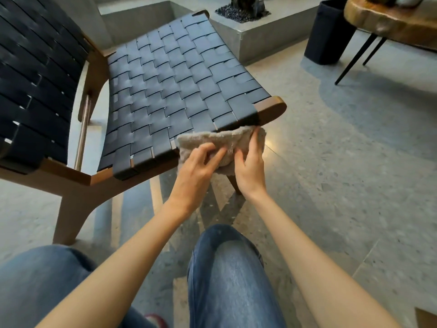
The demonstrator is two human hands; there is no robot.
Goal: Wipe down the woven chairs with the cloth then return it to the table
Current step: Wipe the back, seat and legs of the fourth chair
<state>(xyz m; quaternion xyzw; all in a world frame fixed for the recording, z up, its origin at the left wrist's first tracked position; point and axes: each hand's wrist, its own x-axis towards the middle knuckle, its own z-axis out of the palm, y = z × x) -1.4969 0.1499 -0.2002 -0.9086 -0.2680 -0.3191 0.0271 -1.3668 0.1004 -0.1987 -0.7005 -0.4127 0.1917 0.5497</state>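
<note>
A woven chair [170, 86] with dark straps and a wooden frame fills the left and middle of the head view. A beige fluffy cloth [220, 139] lies folded over the seat's near edge, close to its front right corner. My left hand [198, 170] grips the cloth's left part with curled fingers. My right hand [250, 169] pinches its right end, thumb on top near the wooden corner. The lower part of the cloth is hidden behind both hands.
A live-edge wooden table [390, 24] on thin black legs stands at the top right, with a dark bin [328, 31] beside it. A concrete planter [257, 31] sits behind the chair. My knees in jeans [227, 275] are at the bottom, over a speckled floor.
</note>
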